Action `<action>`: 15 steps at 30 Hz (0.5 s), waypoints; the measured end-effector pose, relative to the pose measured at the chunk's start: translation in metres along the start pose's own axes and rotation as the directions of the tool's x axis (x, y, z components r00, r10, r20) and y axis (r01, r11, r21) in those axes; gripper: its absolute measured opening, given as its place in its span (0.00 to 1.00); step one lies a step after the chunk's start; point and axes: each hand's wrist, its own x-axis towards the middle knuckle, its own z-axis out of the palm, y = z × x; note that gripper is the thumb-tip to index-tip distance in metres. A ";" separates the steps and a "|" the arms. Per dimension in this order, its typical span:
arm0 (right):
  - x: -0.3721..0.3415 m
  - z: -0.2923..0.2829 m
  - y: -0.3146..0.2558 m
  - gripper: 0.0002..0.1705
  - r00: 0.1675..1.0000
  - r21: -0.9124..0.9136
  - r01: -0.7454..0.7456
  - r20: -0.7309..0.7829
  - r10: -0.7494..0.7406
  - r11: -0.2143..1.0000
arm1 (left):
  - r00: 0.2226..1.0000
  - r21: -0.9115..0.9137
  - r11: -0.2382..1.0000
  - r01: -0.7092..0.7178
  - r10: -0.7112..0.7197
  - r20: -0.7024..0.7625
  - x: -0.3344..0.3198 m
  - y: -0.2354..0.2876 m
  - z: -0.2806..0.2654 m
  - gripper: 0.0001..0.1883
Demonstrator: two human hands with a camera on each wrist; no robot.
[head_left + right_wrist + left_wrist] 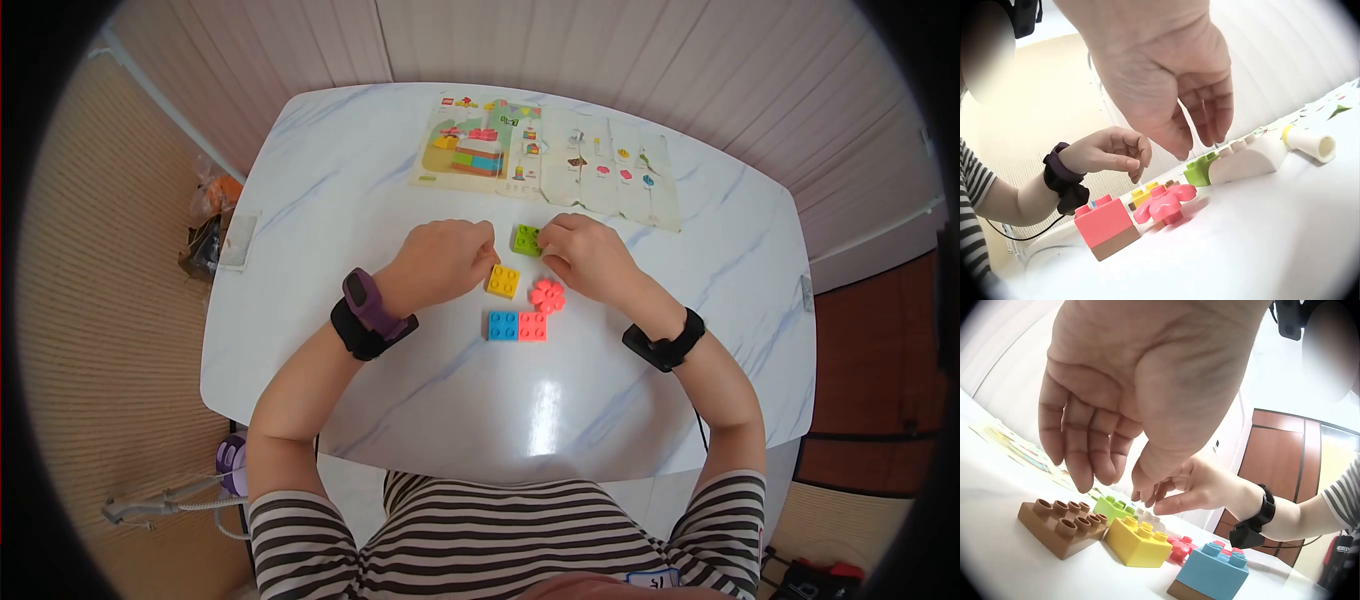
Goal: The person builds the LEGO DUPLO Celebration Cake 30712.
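Observation:
My left hand point(437, 262) hovers with loosely bent fingers and holds nothing; in the left wrist view a brown brick point(1054, 534) lies below it. My right hand point(592, 262) is just right of the green brick point(526, 240), its fingers hanging loosely above the table in the right wrist view. Beneath that hand are a white curved piece point(1247, 162) and a white tube point(1311, 144), both hidden in the head view. Between the hands and nearer the body sit a yellow brick point(503, 281), a coral flower point(547, 296), and blue point(503, 326) and coral point(533, 326) bricks side by side on brown.
A creased instruction sheet point(540, 160) lies flat across the far part of the white marbled table point(400, 410). The table's near edge runs close to the person's striped shirt point(500, 530). A pale panelled wall point(620, 50) stands behind the table.

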 end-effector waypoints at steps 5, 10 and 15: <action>0.010 0.004 -0.002 0.09 1.000 -0.080 0.013 0.018 -0.012 0.997 | 0.999 -0.019 1.000 -0.003 0.004 0.038 -0.006 0.002 0.000 0.07; 0.020 0.019 0.002 0.14 0.996 -0.122 0.001 0.093 0.010 0.993 | 0.994 -0.001 0.999 -0.048 0.047 0.094 -0.009 0.010 0.002 0.10; 0.016 0.025 0.002 0.16 0.993 -0.134 0.022 0.121 -0.006 0.991 | 0.994 0.042 0.999 -0.019 0.015 0.105 -0.008 0.011 0.006 0.15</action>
